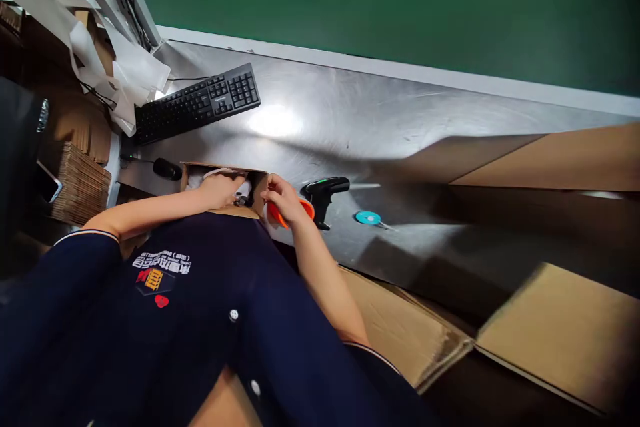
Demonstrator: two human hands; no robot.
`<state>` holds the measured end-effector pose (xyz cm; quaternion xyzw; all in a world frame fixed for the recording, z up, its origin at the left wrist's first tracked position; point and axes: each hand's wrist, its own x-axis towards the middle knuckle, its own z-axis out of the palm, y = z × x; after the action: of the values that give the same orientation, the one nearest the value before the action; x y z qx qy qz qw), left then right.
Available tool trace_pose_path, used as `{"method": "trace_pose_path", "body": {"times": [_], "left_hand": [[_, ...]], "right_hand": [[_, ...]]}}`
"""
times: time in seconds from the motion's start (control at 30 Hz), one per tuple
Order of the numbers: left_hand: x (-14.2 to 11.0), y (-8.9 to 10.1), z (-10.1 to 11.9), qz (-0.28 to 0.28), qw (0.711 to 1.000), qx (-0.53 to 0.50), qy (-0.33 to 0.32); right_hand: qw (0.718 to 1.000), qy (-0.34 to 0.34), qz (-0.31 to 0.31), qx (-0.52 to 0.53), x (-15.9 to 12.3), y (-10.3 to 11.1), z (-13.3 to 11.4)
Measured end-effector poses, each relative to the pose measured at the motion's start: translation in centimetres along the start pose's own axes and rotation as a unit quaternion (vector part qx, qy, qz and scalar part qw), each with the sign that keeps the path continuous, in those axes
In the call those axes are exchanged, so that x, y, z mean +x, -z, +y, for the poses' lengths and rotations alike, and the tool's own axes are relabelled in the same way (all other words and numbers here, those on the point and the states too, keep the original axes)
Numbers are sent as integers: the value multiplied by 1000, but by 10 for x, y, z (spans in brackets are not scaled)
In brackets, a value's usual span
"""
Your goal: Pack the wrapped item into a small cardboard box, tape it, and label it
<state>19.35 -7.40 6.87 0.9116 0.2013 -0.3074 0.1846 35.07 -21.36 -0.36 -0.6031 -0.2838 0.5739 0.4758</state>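
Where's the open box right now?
The box sits left of centre in the head view, on the metal table between the mouse and scanner, left hand reaching in, right hand at its right edge.

dressed in a navy short-sleeved shirt (pixel 210 280) with pale cuff piping (pixel 87 233), white buttons (pixel 233 315), white chest lettering (pixel 165 263) and a red-and-yellow badge (pixel 155 279).

At nine o'clock, the white contents (pixel 245 188) of the small carton (pixel 240 212) are partly covered by the left hand (pixel 218 191); at three, a large carton (pixel 560 157) is cut off by the right edge.
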Motion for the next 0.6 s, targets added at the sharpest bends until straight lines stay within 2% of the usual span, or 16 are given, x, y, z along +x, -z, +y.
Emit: {"method": "trace_pose_path", "body": {"times": [0.2,0.33,0.4,0.5,0.53,0.6], "left_hand": [[11,-5,5,-1,1000,-29,-4],[12,2,-5,-23,998,-50,11],[5,9,-17,-56,996,-68,-11],[-4,14,-31,-135,984,-106,-53],[-6,13,-32,-147,981,-111,-53],[-5,10,-28,-136,985,-105,-33]], "right_hand": [[999,-14,26,34,4,-9,1],[999,-33,11,29,3,-5,0],[998,-47,-12,43,2,-2,0],[997,-58,-21,38,2,-4,-2],[998,-54,-9,18,4,-6,-3],[997,-40,29,-61,8,-11,-5]]}}
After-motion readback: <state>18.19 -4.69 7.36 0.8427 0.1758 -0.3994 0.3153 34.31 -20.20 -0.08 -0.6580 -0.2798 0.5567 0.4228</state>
